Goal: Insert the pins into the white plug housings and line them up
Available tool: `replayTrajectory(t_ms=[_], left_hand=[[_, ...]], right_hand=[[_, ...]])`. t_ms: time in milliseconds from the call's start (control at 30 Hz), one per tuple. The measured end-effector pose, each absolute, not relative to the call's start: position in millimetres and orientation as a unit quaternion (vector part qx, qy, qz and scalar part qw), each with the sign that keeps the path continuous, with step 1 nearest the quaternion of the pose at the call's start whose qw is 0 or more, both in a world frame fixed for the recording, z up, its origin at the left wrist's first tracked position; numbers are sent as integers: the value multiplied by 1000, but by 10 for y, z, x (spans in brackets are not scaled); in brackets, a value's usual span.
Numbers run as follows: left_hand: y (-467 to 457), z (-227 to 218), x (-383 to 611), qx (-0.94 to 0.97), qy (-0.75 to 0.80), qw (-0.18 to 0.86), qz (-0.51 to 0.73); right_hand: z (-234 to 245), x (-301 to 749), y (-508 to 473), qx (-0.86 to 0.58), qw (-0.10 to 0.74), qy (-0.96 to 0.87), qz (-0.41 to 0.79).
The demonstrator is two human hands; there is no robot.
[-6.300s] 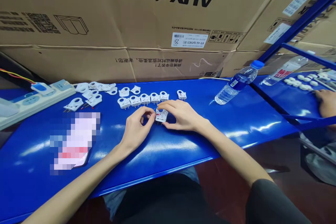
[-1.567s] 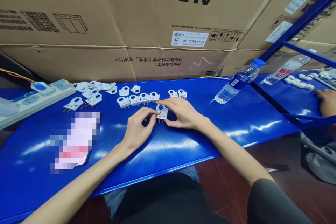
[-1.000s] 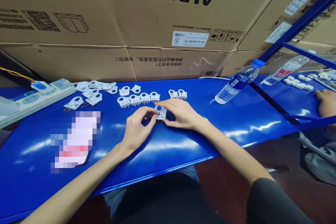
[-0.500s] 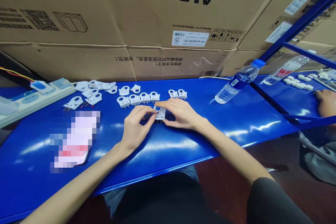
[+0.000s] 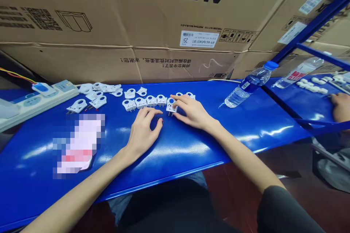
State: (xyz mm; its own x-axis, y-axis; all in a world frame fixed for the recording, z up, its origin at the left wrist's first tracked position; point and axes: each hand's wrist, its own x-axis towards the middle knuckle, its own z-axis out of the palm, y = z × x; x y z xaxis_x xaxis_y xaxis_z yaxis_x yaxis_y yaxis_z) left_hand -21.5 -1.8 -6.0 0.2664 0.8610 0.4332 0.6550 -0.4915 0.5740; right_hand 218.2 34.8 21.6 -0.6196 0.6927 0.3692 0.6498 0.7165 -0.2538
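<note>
Wht plug (image 5: 170,108) | R hand (image 5: 195,111) gripping it | L hand (image 5: 142,128) nr, thumb/index apart, can't tell if gripping

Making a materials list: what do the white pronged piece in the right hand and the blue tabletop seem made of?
White pronged piece: probably hard plastic, with a smooth, moulded-looking body; its gold-toned prongs look like metal.
Blue tabletop: glossy, by its bright reflections; painted metal or plastic covering, I can't tell which.

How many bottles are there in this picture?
2: a blue-capped bottle right of the right hand, and a bottle with red lettering beyond the blue frame.
</note>
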Motion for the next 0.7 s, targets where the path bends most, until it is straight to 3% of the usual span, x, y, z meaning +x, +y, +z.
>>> replayTrajectory(t_ms=[300, 700], left_hand=[[-31, -124, -195, 810, 497, 113, 290], [-8, -133, -224, 800, 502, 125, 303]], right_hand=[[-40, 2256, 580, -467, 279, -839, 16], [-104, 2215, 661, -484, 255, -837, 11]])
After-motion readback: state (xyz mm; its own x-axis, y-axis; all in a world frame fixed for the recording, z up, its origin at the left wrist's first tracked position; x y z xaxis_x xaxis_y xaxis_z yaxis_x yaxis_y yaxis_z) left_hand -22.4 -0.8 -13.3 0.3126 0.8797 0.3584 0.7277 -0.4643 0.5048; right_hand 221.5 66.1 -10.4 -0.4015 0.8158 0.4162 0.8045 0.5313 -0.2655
